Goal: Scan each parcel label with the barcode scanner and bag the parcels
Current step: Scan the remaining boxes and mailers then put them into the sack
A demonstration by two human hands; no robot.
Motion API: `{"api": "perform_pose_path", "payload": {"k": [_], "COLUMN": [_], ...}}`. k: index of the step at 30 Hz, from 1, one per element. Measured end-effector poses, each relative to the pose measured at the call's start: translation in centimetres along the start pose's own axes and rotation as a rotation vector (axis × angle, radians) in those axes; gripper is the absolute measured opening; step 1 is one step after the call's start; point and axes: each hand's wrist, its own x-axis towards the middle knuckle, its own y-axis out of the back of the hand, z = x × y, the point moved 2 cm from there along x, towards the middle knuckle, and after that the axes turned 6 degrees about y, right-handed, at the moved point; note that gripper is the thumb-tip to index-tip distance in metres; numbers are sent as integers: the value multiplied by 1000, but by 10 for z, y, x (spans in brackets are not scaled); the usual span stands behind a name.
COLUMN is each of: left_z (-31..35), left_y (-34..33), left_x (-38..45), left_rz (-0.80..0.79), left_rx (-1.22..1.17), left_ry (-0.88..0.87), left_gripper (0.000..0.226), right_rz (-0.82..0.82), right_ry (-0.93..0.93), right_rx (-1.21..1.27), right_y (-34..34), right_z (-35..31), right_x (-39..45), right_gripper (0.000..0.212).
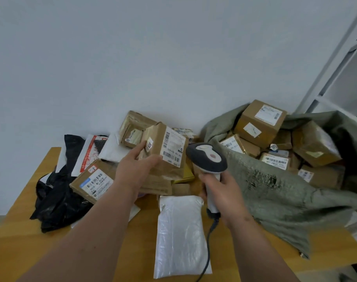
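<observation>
Item: brown parcel [165, 151], raised above the table pile, its white label [173, 147] with barcodes turning toward the viewer and a small "203" sticker [149, 145] sitting at its 9 o'clock edge. The left hand [136, 169] is gripping it from 7 o'clock, thumb lying up the left face, fingers wrapping under the lower edge.

Item: barcode scanner [208, 159], grey and white, sitting just beside the parcel at 3 o'clock. The right hand [224, 196] is clenching its handle from below, fingers curling fully around; the black cable [208, 247] is trailing toward 6 o'clock.

Item: white poly mailer [181, 235], lying flat on the wooden table [116, 251] at 6 o'clock from the parcel, between the forearms.

Item: labelled flat brown parcel [94, 182] at 8 o'clock, resting against crumpled black plastic bags [57, 198].

Item: grey-green sack [275, 190] at 3 o'clock, gaping open and holding many brown boxes [259, 123].

Item: further parcels [132, 129] stacking against the wall at 11 o'clock.
</observation>
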Motion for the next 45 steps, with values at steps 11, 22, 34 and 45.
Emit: {"api": "perform_pose_path", "payload": {"k": [11,22,34,45], "left_z": [23,25,23,44], "left_y": [-23,-48,-80,-119], "left_x": [0,-14,-26,-25], "left_rz": [53,83,88,34], "left_rx": [428,455,360,354], "left_ry": [-132,-56,-92,-324], "left_gripper": [71,66,69,73], "right_rz": [-268,-335,-236,134], "right_ry": [238,296,210,116], "right_rx": [-235,-262,-185,-130], "right_y": [33,66,96,123], "right_z": [-23,-19,-10,-11], "right_x": [3,12,16,17], "right_gripper": [37,36,22,6]}}
